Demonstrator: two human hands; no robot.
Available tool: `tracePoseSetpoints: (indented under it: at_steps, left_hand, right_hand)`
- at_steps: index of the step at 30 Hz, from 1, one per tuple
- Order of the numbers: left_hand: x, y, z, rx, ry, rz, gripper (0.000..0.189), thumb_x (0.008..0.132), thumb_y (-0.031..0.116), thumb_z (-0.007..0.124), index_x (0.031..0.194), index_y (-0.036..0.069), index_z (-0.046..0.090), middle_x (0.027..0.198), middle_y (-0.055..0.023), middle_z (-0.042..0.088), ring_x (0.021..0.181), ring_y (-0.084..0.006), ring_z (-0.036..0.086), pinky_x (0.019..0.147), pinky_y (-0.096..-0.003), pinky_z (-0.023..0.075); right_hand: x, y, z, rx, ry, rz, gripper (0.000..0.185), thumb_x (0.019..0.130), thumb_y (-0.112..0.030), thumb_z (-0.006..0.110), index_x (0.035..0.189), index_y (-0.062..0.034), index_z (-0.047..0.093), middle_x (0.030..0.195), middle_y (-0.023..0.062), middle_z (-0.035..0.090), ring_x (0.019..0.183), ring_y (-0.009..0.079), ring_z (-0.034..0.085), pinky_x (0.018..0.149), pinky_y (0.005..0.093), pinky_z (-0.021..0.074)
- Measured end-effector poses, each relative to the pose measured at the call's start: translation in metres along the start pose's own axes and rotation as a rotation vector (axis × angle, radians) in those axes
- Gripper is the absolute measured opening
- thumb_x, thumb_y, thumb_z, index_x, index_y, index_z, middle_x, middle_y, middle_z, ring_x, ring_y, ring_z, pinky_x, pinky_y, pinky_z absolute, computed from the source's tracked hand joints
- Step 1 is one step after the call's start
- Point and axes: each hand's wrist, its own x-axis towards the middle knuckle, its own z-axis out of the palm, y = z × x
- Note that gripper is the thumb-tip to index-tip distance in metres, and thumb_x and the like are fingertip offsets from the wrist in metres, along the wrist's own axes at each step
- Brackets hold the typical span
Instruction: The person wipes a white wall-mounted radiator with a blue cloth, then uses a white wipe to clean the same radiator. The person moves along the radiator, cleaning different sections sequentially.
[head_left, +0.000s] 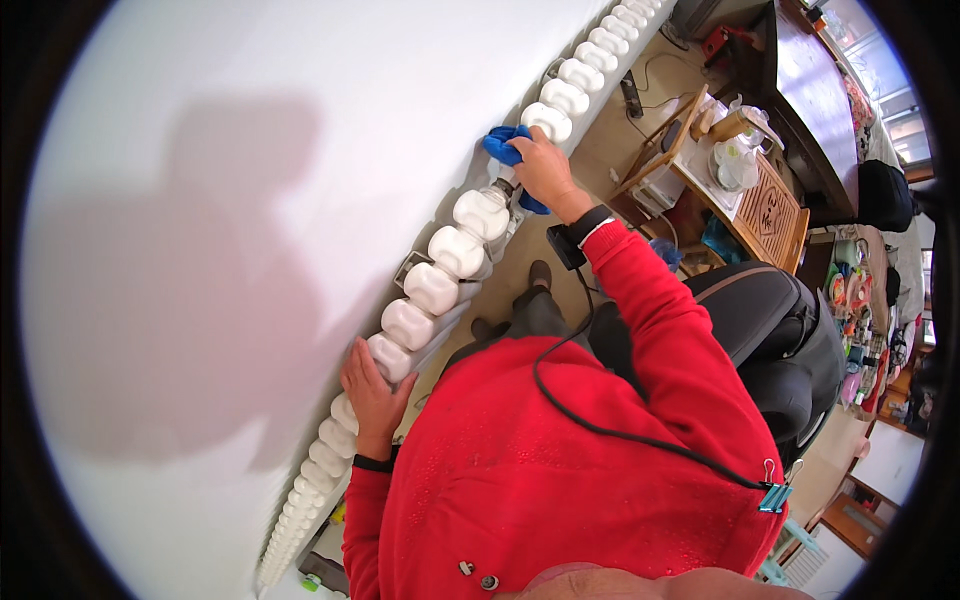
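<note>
A long white sectioned radiator (431, 289) runs diagonally along the white wall. On its upper stretch, my right hand (546, 171) pinches a blue cloth (504, 145), part of which hangs on the near side of the radiator. A metal fitting (501, 187) shows between two sections just below the cloth. Lower down, my left hand (377, 394) rests on the rounded tops of the sections with its fingers apart, holding nothing. A black device (566, 246) with a cable hangs by my right wrist.
A wooden tea trolley (769, 214) with glassware stands to the right, near a dark table (814, 97). Behind me is a black padded chair (750, 315). A power strip (631, 94) and cables lie on the floor beside the radiator.
</note>
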Motion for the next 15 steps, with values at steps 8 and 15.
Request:
tracePoseSetpoints:
  at_steps: [8,15]
  left_hand:
    - [0.000,-0.004,0.005,0.014,0.027,0.034,0.104,0.080,0.040,0.084,0.157,-0.006,0.030,0.154,-0.0262,0.044,0.133,-0.0438,0.046,0.114,-0.0562,0.0314]
    - [-0.001,-0.008,0.009,0.018,0.036,0.050,0.103,0.082,0.042,0.082,0.156,-0.007,0.030,0.153,-0.0269,0.044,0.132,-0.0438,0.046,0.113,-0.0565,0.0310]
  right_hand:
    - [-0.041,-0.040,0.009,0.092,-0.100,-0.084,0.035,0.082,-0.004,0.069,0.116,-0.0113,0.070,0.112,0.0145,0.060,0.100,0.0400,0.065,0.084,0.0502,0.0559]
    - [-0.078,-0.024,0.002,0.288,-0.060,0.090,0.034,0.084,-0.004,0.067,0.118,-0.0088,0.069,0.114,0.0179,0.060,0.102,0.0457,0.062,0.087,0.0523,0.0529]
